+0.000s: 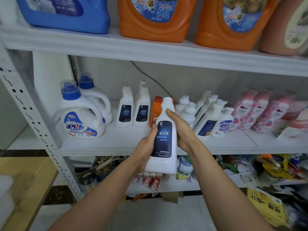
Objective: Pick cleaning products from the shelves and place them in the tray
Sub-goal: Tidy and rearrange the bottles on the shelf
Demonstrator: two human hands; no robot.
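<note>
1. Right now we have both hands clamped on one white cleaner bottle point(164, 139), held in the air in front of the middle shelf point(106, 144), clear of the board and tilted slightly.
2. Our left hand point(147, 144) wraps the lower left side with the thumb on the dark label; our right hand point(181, 129) presses the right flank, its thumb lying up at the narrowing shoulder.
3. We judge the bottle to be rigid moulded plastic, smooth and a little slippery, so a squeeze across the flat-sided body should hold better than a pinch at the neck.
4. Its label reads a modest volume; if full, we expect moderate weight, sitting low in the wide base, manageable in one hand.
5. The best hold, in our view, is around the waist just under the shoulder, where the body tapers and the palm can lock against it.
6. Two matching bottles point(133, 112) stand upright on the shelf behind, beside an orange bottle point(155, 112).
7. We cannot see any tray clearly; a wooden desk point(25, 184) shows at lower left.
</note>
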